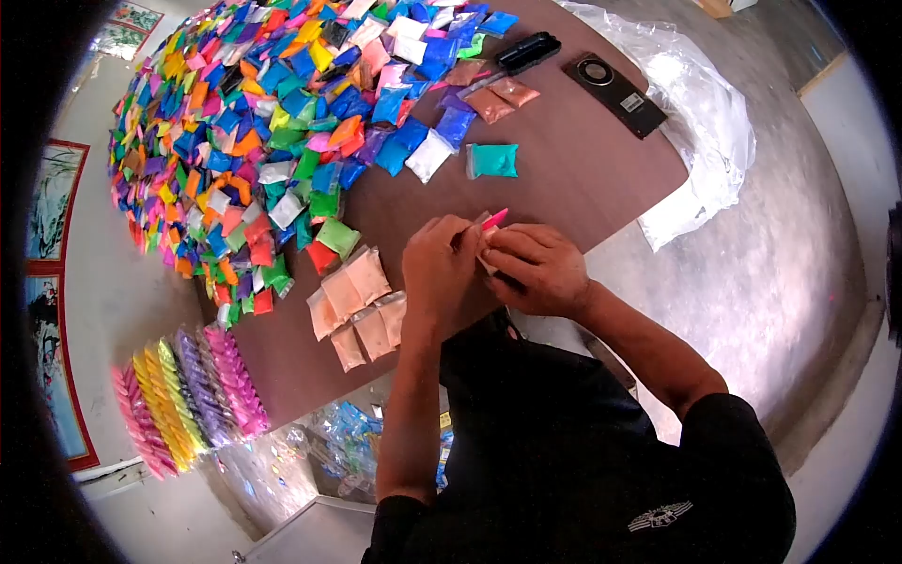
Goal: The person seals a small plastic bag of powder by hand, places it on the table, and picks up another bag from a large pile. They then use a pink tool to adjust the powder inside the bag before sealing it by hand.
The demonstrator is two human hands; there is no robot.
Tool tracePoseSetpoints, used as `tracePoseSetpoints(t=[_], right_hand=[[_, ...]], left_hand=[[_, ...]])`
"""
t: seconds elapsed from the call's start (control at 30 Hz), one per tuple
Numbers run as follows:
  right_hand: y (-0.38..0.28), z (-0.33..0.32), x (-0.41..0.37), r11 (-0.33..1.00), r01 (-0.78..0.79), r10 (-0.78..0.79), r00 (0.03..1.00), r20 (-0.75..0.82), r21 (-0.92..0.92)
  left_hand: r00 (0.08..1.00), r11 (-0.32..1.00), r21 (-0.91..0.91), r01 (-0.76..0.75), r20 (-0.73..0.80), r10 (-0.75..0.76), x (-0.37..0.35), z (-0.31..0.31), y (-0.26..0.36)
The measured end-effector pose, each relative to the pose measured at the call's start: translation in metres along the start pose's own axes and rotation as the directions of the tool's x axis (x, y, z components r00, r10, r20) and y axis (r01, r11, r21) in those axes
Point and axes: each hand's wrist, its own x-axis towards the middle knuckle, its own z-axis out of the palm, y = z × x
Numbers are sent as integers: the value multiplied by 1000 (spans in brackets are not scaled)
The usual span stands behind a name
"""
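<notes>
My left hand [442, 268] and my right hand [540, 268] meet over the near edge of a brown table [583, 179]. Together they pinch a small pink packet [493, 219], whose bright tip sticks up between the fingertips. Most of it is hidden by my fingers. Several peach-coloured powder packets [357, 301] lie just left of my left hand. A teal packet [492, 161] lies alone a little beyond my hands.
A large heap of small coloured packets [263, 122] covers the table's left and far side. A black case [528, 52], a flat black device [615, 94] and a clear plastic bag [700, 132] sit far right. Sorted rows of packets [188, 395] lie lower left.
</notes>
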Motion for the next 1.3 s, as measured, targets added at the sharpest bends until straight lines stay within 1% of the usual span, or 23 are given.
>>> tracePoseSetpoints(t=[0.07, 0.13, 0.17, 0.23, 0.27, 0.33, 0.37, 0.43, 0.57, 0.63, 0.67, 0.73, 0.83, 0.87, 0.93, 0.97, 1.03, 1.07, 1.13, 1.17, 1.23, 1.3], right_hand=[[0, -2, -1, 1000, 3, -3, 1000, -14, -12], [-3, -4, 2, 1000, -7, 7, 1000, -15, -19], [-3, -3, 2, 1000, -4, 3, 1000, -16, -20], [-1, -1, 1, 1000, -4, 4, 1000, -17, -11], [-2, -1, 0, 1000, -5, 5, 1000, -18, -11], [-3, 0, 0, 1000, -25, 24, 999, -33, -12], [-2, 1, -1, 1000, -26, 25, 999, -32, -9], [-1, 3, -2, 1000, -24, 24, 998, -55, 5], [-4, 2, 0, 999, -34, 34, 998, -45, -4], [-4, 3, 0, 999, -32, 31, 998, -58, -15], [-4, 2, -1, 999, -31, 30, 998, -57, -15], [-5, 1, -1, 999, -36, 34, 998, -52, -26], [-3, 1, 0, 999, -25, 24, 998, -64, -28], [-3, 2, -2, 999, -30, 28, 998, -62, -27], [-2, 6, -3, 1000, -29, 28, 996, -83, -10], [-3, 6, -2, 1000, -27, 26, 996, -81, -4], [-4, 4, -1, 999, -28, 26, 997, -74, -23], [-4, 3, 0, 999, -28, 26, 997, -75, -24], [-4, 2, 0, 999, -24, 20, 996, -82, -42], [-4, 2, -1, 999, -28, 24, 996, -82, -44], [-4, 4, -2, 999, -33, 31, 995, -98, -20], [-3, 4, -3, 999, -33, 31, 996, -89, -23]], left_hand=[[1000, 1000, -13, 3, 3, -3, 6, 7, -11], [1000, 994, 110, -19, -3, 19, 12, 7, -20], [1000, 994, 111, -21, -6, 22, 12, 7, -24], [1000, 1000, -17, 10, -25, -11, 12, 6, -24], [1000, 1000, -16, 10, -24, -10, 9, 5, -24], [995, 997, 0, 76, -62, -76, 1, -2, -14], [995, 997, 2, 79, -61, -79, -4, -7, -8], [994, 994, -36, 100, -49, -102, -16, -17, 7], [989, 992, -48, 117, -87, -121, -36, -17, 2], [988, 991, 18, 135, -84, -133, -40, -15, -5], [987, 991, 18, 136, -85, -134, -39, -14, -9], [974, 974, 92, 207, -108, -197, -34, -14, -13], [975, 984, 55, 171, -150, -162, -33, -16, -3], [976, 983, 54, 173, -146, -164, -33, -18, 3], [983, 993, 13, 120, -139, -117, -32, -21, 16], [982, 992, 16, 126, -142, -122, -32, -21, 18], [996, 996, 62, 67, -69, -63, -27, -21, 20], [996, 996, 62, 66, -69, -61, -26, -20, 17], [1000, 983, 184, 2, -24, 3, -22, -17, 10], [1000, 983, 183, 0, -20, 4, -20, -16, 8], [997, 970, 228, 82, -11, -82, -17, -17, 7], [997, 976, 203, 79, -33, -73, -15, -20, 7]])
